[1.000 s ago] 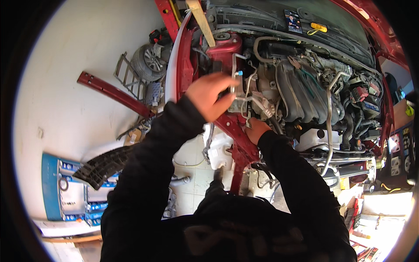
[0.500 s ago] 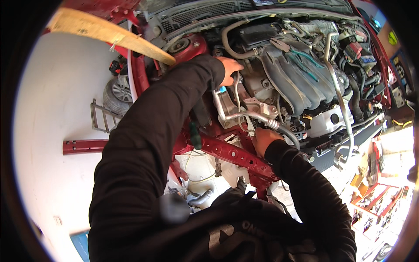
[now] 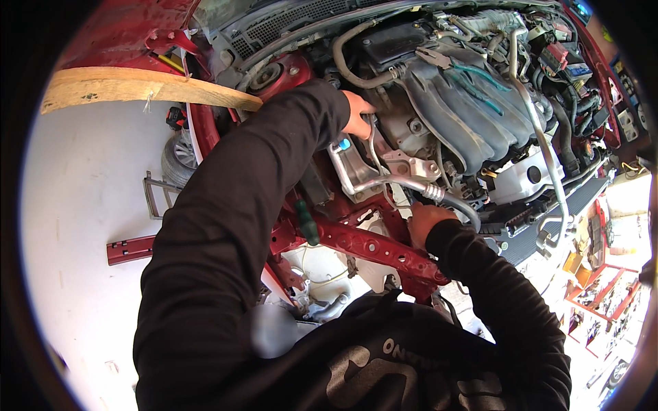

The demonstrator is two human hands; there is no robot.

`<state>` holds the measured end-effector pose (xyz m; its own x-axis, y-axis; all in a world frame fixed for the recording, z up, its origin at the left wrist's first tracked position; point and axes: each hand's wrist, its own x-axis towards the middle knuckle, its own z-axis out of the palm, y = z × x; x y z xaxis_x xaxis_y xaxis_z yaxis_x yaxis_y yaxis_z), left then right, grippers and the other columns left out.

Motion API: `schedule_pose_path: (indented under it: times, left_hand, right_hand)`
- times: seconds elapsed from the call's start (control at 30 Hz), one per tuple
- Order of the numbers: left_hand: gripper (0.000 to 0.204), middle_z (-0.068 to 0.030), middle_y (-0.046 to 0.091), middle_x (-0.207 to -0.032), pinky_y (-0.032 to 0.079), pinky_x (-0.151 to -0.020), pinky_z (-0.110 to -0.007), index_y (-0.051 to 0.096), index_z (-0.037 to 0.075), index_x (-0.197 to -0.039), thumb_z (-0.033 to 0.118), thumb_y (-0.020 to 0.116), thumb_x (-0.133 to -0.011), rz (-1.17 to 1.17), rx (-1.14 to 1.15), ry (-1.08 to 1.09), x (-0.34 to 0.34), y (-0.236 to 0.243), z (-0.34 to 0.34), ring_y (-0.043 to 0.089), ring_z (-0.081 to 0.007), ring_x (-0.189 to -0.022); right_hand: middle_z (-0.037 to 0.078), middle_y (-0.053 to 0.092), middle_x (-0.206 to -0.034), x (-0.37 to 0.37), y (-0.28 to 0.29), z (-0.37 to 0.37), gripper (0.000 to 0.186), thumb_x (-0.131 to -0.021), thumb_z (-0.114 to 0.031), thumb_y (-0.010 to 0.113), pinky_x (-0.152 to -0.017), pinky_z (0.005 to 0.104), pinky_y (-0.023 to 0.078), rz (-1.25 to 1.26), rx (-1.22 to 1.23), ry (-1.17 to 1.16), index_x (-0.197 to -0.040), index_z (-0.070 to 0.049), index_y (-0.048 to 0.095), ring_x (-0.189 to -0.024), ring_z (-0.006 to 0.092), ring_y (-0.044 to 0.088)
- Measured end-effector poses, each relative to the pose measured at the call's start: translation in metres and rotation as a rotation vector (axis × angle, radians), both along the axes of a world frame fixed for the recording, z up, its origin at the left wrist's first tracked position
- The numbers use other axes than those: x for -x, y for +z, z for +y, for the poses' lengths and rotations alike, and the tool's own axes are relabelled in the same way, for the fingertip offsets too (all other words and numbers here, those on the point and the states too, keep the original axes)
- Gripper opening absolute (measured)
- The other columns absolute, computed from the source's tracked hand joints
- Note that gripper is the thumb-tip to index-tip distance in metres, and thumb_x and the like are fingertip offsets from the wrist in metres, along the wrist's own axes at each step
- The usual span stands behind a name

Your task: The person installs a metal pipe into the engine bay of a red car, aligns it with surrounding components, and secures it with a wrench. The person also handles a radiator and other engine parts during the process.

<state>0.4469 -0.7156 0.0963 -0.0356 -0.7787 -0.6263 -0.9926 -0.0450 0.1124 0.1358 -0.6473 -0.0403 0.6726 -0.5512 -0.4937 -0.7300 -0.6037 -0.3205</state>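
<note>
Silver pipe [image 3: 401, 180] set between left grip [image 3: 358, 116] and right grip [image 3: 428, 222]

The left grip is placed deep in the engine bay, its fingers curled in at the upper part of a thin metal tube [image 3: 373, 147]; whether the tube is held or merely touched cannot be told. Just below this grip, a blue cap [image 3: 343, 144] is seen by the upper end of the silver pipe, which is bent and carried across toward the right grip, where it is joined to a black hose [image 3: 466, 207]. The right grip is set just beside that hose, near a red frame rail [image 3: 353, 240]; its fingertips are hidden, so whether anything is held there cannot be told.

Below the left grip, a dark green handle [image 3: 308, 222] is seen upright in front of the red rail. To the right of the left grip, pliers [image 3: 445, 63] with teal handles are laid on a dark ribbed engine cover [image 3: 445, 120]. Farther right, well apart from both grips, a long metal pipe [image 3: 539, 127] is stretched downward. To the left of the left grip, beyond the black sleeve [image 3: 226, 178], a wooden beam [image 3: 103, 82] is ended near a red strut tower [image 3: 295, 66], and a tyre [image 3: 177, 169] is placed by the white wall [image 3: 75, 185].
</note>
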Motion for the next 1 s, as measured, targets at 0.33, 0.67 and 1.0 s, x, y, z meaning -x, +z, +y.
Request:
schedule_pose_path:
  times: [0.33, 0.67, 1.0]
  left_hand:
    - [0.097, -0.0236, 0.07, -0.138, 0.051, -0.112, -0.044, 0.065, 0.001, -0.137, 0.062, 0.097, -0.068, 0.302, 0.237, -0.061, -0.029, -0.007, 0.006, 0.065, -0.0392, -0.132]
    - [0.093, -0.0221, 0.076, -0.124, 0.057, -0.101, -0.042, 0.07, -0.001, -0.129, 0.049, 0.105, -0.058, 0.22, 0.15, -0.029, -0.034, 0.0, 0.012, 0.073, -0.0377, -0.117]
    - [0.09, -0.0242, 0.075, -0.13, 0.056, -0.108, -0.042, 0.07, -0.002, -0.133, 0.039, 0.106, -0.062, 0.131, 0.016, 0.053, -0.026, 0.007, 0.009, 0.071, -0.0368, -0.124]
  right_hand:
    - [0.026, 0.078, -0.111, -0.004, 0.024, 0.001, 0.031, -0.102, -0.019, 0.052, -0.095, 0.0533, 0.06, -0.016, -0.03, -0.031, -0.116, 0.0, 0.071, -0.109, 0.0437, 0.076]
    - [0.025, 0.078, -0.099, -0.002, 0.014, 0.005, 0.027, -0.1, -0.016, 0.053, -0.084, 0.0523, 0.062, -0.129, 0.004, -0.029, -0.103, -0.001, 0.076, -0.094, 0.0427, 0.077]
    - [0.021, 0.073, -0.082, 0.011, -0.021, -0.005, 0.021, -0.09, -0.019, 0.066, -0.064, 0.0507, 0.06, -0.38, 0.255, 0.086, -0.1, -0.001, 0.071, -0.071, 0.0388, 0.074]
